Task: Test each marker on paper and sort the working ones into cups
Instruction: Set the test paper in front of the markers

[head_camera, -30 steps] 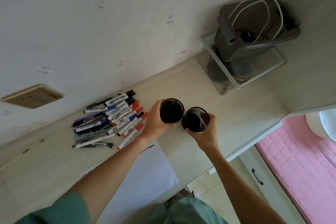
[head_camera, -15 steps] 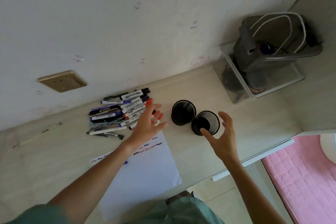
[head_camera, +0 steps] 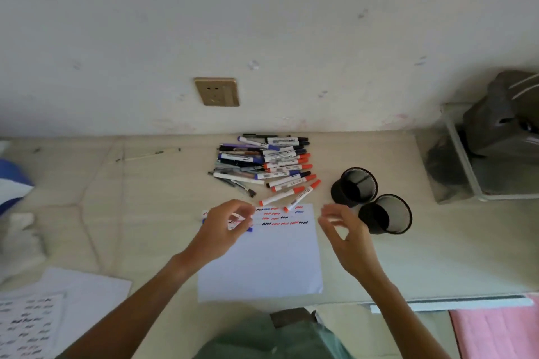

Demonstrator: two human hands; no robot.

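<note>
A pile of markers (head_camera: 271,163) with red, blue and black caps lies on the table near the wall. In front of it is a white paper (head_camera: 262,259) with red, blue and black squiggles along its top. My left hand (head_camera: 224,230) is over the paper's top left corner, fingers and thumb curled round a blue-capped marker (head_camera: 249,229) lying there; the hand hides most of it. My right hand (head_camera: 347,239) hovers off the paper's right edge with loosely bent fingers and holds nothing. Two black mesh cups (head_camera: 354,186) (head_camera: 385,214) stand just right of it, and both look empty.
A clear bin (head_camera: 463,160) with a grey bag stands at the far right. A brass wall socket (head_camera: 217,92) sits above the pile. Scribbled sheets (head_camera: 29,318) lie at the lower left and a crumpled cloth (head_camera: 20,236) at the left. The table's front edge (head_camera: 437,299) runs below my right arm.
Both hands let go of the cups and drew back toward the paper. My left hand came down onto the blue-capped marker. The view swung left.
</note>
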